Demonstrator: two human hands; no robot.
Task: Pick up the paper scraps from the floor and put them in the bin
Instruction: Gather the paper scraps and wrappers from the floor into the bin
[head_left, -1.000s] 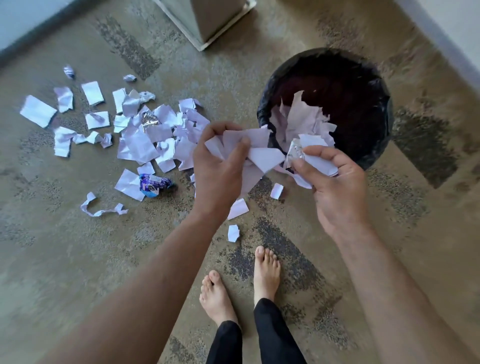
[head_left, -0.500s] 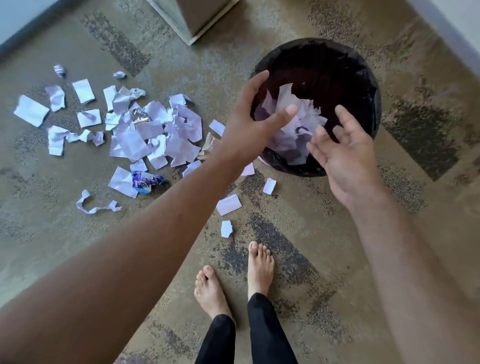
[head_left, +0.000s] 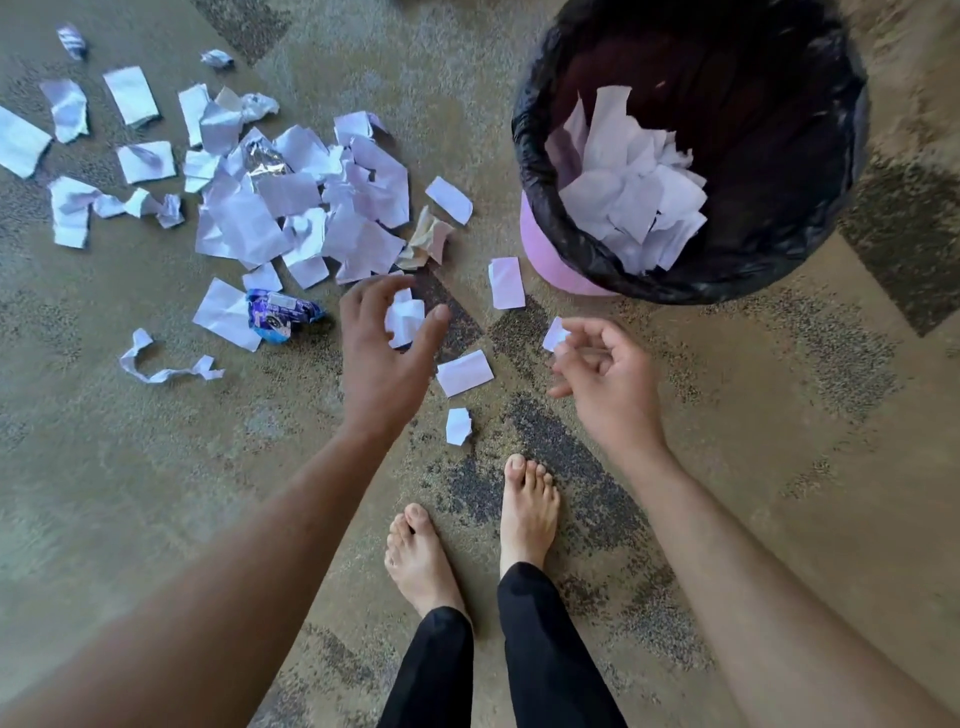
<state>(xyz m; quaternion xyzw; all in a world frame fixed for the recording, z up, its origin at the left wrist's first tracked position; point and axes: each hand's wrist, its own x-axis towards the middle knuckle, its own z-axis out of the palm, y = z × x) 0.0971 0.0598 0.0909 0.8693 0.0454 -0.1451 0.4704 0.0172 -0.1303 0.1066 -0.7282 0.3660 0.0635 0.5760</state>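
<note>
The bin (head_left: 530, 156), pink with a black liner, stands at the upper right and holds a heap of white paper (head_left: 634, 202). Many white paper scraps (head_left: 244, 223) litter the floor to its left. My left hand (head_left: 382, 358) reaches down with fingers curled apart over one small scrap (head_left: 405, 319) on the floor. My right hand (head_left: 608, 379) hovers low in front of the bin, loosely open, its fingertips at another small scrap (head_left: 554, 335). Three more scraps (head_left: 464, 371) lie between and near my hands.
A blue crumpled wrapper (head_left: 280, 314) and a piece of silver foil (head_left: 265, 161) lie among the scraps. A twisted paper strip (head_left: 156, 366) lies at the left. My bare feet (head_left: 527, 514) stand just below the hands on mottled carpet.
A second ago both hands held a bundle of scraps. They let it go into the bin, then moved down and left to the floor, now empty over loose scraps.
</note>
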